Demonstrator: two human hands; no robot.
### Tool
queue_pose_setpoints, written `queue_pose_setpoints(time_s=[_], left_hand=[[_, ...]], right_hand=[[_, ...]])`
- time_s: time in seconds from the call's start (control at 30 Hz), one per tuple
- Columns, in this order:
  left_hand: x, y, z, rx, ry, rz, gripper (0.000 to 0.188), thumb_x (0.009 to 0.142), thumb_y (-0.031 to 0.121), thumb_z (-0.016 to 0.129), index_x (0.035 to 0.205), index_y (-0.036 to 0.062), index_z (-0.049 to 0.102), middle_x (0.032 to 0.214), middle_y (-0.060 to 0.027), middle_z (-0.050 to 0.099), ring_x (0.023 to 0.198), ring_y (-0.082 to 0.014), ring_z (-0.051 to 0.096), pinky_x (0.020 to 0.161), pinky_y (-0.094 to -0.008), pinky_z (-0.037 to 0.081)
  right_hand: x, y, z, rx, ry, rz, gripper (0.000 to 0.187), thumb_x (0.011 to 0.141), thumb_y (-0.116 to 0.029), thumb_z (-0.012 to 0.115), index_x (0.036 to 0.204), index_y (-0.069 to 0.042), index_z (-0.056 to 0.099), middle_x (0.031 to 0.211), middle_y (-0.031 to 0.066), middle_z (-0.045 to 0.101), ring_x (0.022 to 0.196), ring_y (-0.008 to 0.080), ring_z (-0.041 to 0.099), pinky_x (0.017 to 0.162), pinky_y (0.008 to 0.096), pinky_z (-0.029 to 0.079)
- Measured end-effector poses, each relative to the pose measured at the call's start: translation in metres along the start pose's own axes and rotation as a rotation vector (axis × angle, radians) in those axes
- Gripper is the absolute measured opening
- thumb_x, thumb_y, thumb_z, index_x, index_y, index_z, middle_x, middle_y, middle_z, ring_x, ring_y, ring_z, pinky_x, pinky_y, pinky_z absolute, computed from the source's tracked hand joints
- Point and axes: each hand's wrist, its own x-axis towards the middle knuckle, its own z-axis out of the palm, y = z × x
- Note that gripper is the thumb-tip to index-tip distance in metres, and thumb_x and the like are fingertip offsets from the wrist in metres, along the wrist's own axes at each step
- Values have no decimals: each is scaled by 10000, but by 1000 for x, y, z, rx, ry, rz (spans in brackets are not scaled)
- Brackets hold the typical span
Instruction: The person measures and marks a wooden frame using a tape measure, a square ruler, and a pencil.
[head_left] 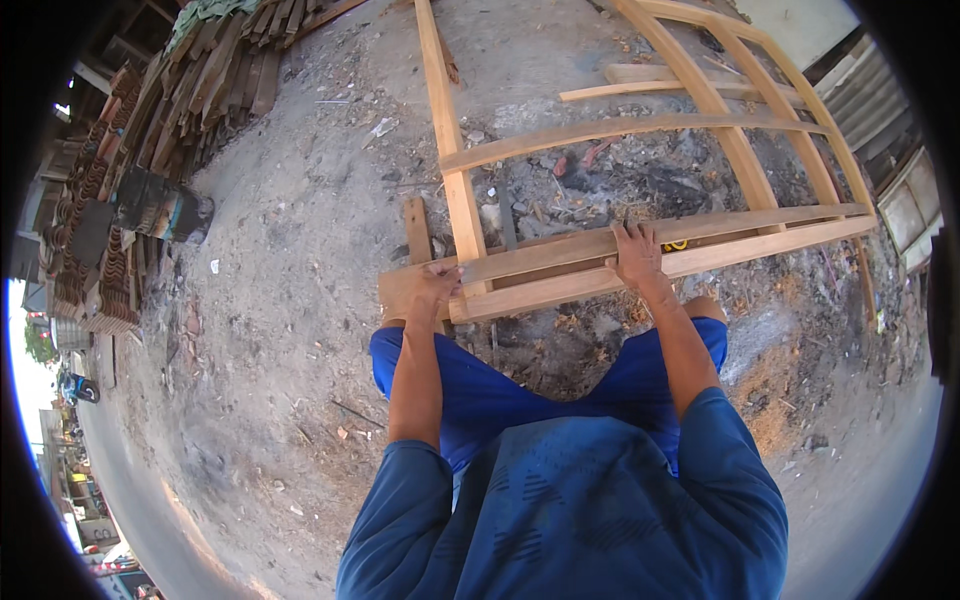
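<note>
A long wooden plank (735, 223) runs left to right in front of me, just beyond the near beam (545, 293) of a wooden frame. My left hand (435, 287) is closed at the plank's left end, thumb and fingertips pressed together there. Further right, my right hand (637, 257) grips the same plank, its fingers over the far edge and its thumb on the near side. Under the left hand, a wider board end (398, 290) sticks out to the left. Beside the right hand, part of a small yellow object (676, 246) shows between plank and beam; its kind is unclear.
A long beam (447, 130) extends away from the left corner, with a cross slat (600, 133) over it. More frame bars (715, 110) stand at the far right. Stacked old timber (215, 85), roof tiles (100, 270) and a dark drum (160, 205) lie left on dirt ground.
</note>
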Motion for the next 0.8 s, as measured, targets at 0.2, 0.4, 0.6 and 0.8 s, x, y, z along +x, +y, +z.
queue_pose_setpoints(time_s=[0.2,0.4,0.6,0.8], left_hand=[[3,10,-2,-1,2,19,300,936,199,762,1118,-30,698,930,-89,707,736,-165,692,669,-306,633],[-2,-4,1,28,1,-30,334,940,198,753,1168,-35,679,901,-83,697,738,-167,695,656,-295,632],[-2,-3,-3,-37,6,19,337,949,194,734,1163,-58,668,832,-92,687,633,-153,671,576,-279,620],[-6,-2,1,107,14,156,555,923,174,755,1399,-26,552,784,-30,638,628,-95,600,553,-234,526]], right_hand=[[18,10,-9,22,-199,70,554,787,-334,812,1287,-175,635,1269,111,647,1304,360,479,1103,512,355],[27,18,12,-154,-263,72,506,755,-329,804,1227,-187,693,1263,94,657,1291,362,486,1091,514,353],[18,14,1,-56,-234,98,464,728,-190,781,1186,-165,714,1279,111,647,1310,375,487,1096,509,360],[28,21,11,-38,-264,76,409,717,-204,803,1119,-148,753,1218,101,695,1302,380,524,1038,503,441]])
